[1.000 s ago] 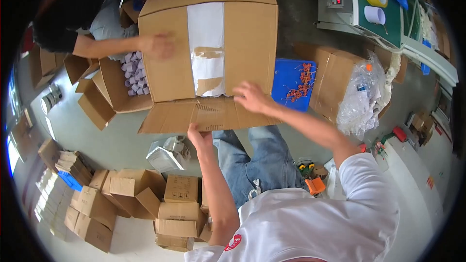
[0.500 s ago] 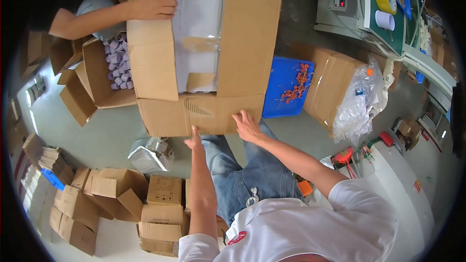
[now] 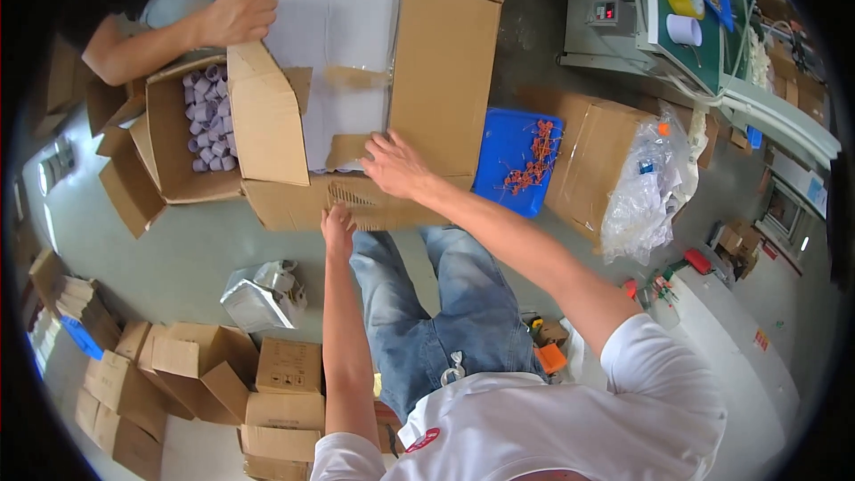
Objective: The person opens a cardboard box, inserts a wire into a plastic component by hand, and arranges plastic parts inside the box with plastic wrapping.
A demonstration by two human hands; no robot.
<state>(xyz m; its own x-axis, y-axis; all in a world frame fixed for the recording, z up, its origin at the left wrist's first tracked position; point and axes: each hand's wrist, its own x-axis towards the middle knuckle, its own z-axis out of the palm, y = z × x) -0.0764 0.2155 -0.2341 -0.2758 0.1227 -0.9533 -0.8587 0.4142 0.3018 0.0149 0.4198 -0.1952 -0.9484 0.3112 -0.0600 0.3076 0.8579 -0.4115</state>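
Pinching the near flap (image 3: 294,203) of a large brown cardboard box (image 3: 445,80), the left hand (image 3: 338,225) holds its lower edge; the right hand (image 3: 392,163), fingers loosely bent, rests by the right flap's inner edge — whether it grips anything, I cannot tell. Between the box's side flaps lies a flat white sheet (image 3: 347,27) with brown patches. At the box's far left corner, a co-worker's hand (image 3: 240,11) is closed by the left flap. Left of the box stands an open brown carton of pale lilac cylinders (image 3: 209,120); right of it, a shallow blue plastic tray (image 3: 499,147) carries thin orange-red pieces (image 3: 534,160).
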